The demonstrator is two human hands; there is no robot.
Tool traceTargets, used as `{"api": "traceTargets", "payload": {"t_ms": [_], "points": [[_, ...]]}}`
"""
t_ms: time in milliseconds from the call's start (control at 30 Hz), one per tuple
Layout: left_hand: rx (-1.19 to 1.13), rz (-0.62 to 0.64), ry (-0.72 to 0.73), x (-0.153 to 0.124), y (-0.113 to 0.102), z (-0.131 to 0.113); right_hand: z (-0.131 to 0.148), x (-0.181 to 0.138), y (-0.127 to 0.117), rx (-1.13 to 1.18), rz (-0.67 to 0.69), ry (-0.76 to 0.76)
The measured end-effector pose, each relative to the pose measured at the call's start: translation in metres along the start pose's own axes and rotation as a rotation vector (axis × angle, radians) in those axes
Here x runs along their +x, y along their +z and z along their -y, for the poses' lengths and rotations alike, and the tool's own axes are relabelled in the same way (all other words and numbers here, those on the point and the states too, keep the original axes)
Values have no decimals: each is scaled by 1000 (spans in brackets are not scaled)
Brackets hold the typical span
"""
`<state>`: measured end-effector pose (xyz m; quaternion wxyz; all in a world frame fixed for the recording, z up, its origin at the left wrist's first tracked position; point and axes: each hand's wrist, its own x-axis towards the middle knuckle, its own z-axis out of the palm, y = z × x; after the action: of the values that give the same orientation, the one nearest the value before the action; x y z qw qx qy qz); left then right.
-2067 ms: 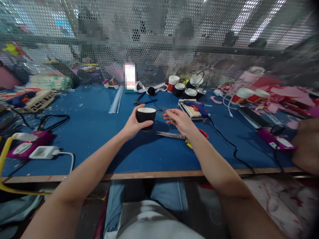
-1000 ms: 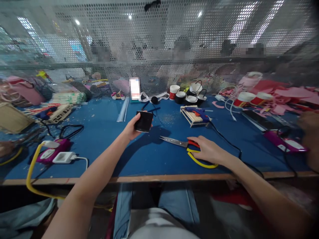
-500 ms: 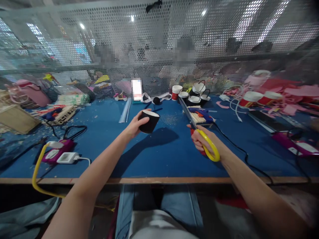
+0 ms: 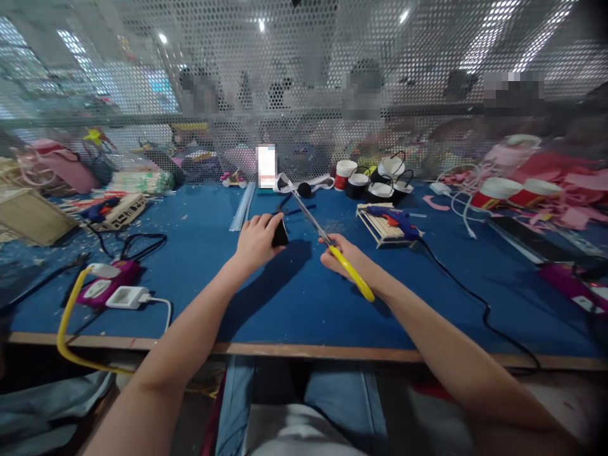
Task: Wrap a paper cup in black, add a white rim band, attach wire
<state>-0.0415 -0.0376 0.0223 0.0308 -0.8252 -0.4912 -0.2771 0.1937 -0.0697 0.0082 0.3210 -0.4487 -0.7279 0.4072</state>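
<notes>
The left hand (image 4: pixel 256 240) is wrapped around a black cup (image 4: pixel 281 234), mostly hidden by its fingers; the right hand (image 4: pixel 349 261) grips the scissors (image 4: pixel 351 272), with a gap between the hands. The blades, seemingly together, point away from the body, past the left fingers. A leftward swing of the right wrist could nick them; too hard a squeeze might dent the cup. Beyond the right hand, a glue gun (image 4: pixel 403 225) lies on a rack (image 4: pixel 373 220); its cord (image 4: pixel 485 310) trails outside the right forearm, where an elbow might snag it. Most room lies on the bench (image 4: pixel 294 310) between the forearms, whose near edge runs beneath both.
</notes>
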Motion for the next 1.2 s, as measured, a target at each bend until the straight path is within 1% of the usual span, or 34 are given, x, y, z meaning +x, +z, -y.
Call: {"api": "traceTargets", "payload": {"t_ms": [33,100,167,300,400,567,633,733,867,1033,1200], "points": [[4,-16,0,1,-1,0,1,0,0,-6,-11,4],[-31,-111,-12,2,-2,-1,5,-2,-3,-11,-25,42],[-98,-206,-31,2,-5,-1,11,-6,-5,6,-20,116],[-266,-365,-98,1,-5,-1,24,-18,-5,111,60,230],[-336,-434,-141,1,-3,-2,30,-27,-2,140,120,264],[-360,-521,-184,1,-2,-4,28,-33,1,138,125,269],[-390,-540,-189,1,-1,-4,25,-33,1,139,124,258],[-432,-542,-160,1,2,-7,23,-32,1,150,111,253],[-467,-510,-112,-2,7,-15,24,-28,2,164,73,249],[-458,-470,-55,-7,8,-27,30,-25,6,168,11,237],[-443,-448,-38,-9,11,-32,31,-25,7,201,-17,215]]}}
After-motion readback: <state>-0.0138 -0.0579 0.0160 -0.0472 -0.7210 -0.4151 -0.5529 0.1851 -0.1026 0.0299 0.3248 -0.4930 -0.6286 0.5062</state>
